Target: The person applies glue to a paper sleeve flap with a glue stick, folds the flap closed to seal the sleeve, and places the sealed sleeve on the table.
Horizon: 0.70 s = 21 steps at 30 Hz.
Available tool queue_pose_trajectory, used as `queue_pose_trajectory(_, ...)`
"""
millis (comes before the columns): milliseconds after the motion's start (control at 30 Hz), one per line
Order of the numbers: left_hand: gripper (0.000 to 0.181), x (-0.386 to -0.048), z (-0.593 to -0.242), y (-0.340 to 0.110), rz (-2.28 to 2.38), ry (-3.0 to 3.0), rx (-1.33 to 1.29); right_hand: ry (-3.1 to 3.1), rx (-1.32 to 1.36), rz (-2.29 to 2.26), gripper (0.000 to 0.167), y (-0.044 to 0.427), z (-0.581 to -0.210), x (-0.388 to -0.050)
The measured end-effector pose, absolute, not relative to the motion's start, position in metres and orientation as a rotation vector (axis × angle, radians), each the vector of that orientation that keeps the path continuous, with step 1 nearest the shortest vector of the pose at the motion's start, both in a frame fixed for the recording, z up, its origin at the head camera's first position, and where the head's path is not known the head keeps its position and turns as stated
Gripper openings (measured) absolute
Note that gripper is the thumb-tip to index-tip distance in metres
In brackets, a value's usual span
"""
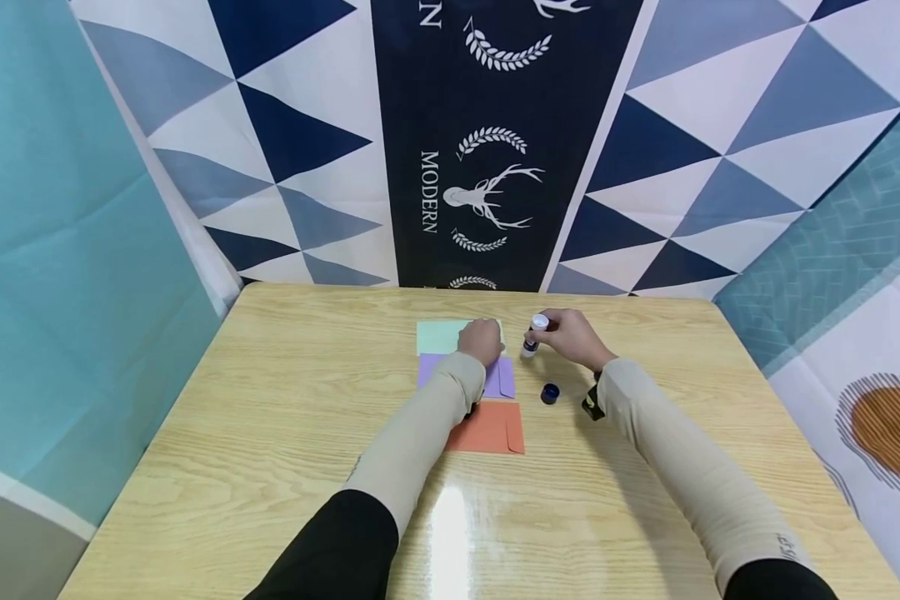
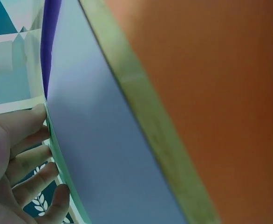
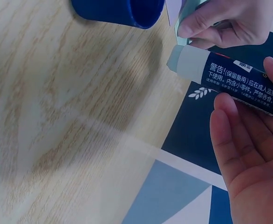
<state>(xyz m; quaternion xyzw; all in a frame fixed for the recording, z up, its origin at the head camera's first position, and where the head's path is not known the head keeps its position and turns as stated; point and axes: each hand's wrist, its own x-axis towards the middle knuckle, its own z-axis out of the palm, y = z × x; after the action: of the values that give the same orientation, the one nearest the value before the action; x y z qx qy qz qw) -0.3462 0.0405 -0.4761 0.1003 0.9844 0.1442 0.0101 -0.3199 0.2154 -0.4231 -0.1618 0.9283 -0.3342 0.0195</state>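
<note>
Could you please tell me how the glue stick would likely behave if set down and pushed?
The glue stick has a rounded barrel, so it would probably roll if laid on its side. Stood upright, its tall, narrow shape would likely tip at a nudge. Its small size beside the right hand suggests it is light.

Worktop (image 1: 307, 375): light wood-grain finish, far corners rounded, a bright reflection on the near portion. Three paper items lie in a column around the middle. Farthest is a mint-green paper (image 1: 438, 337), partly obscured. Next nearer is a purple envelope (image 1: 498, 379); contact between these two cannot be determined. Nearest is an orange envelope (image 1: 487, 429), flap at right, separated from the purple by a narrow strip of bare wood. Right of the purple: a dark-blue cap (image 1: 550, 394), open end visible.
</note>
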Motion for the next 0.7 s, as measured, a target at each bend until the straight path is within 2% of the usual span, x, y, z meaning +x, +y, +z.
queue_pose_trajectory(367, 0.025, -0.3451, -0.4757, 0.0401, 0.379, 3.056, 0.385, 2.885, -0.488, -1.056, 0.015, 0.2153, -0.4217, -0.3195)
queue_pose_trajectory(700, 0.024, -0.3419, -0.4737, 0.0378, 0.338, 2.959, 0.381, 2.873, -0.496, -1.068, 0.014, 0.2163, -0.4248, -0.3184)
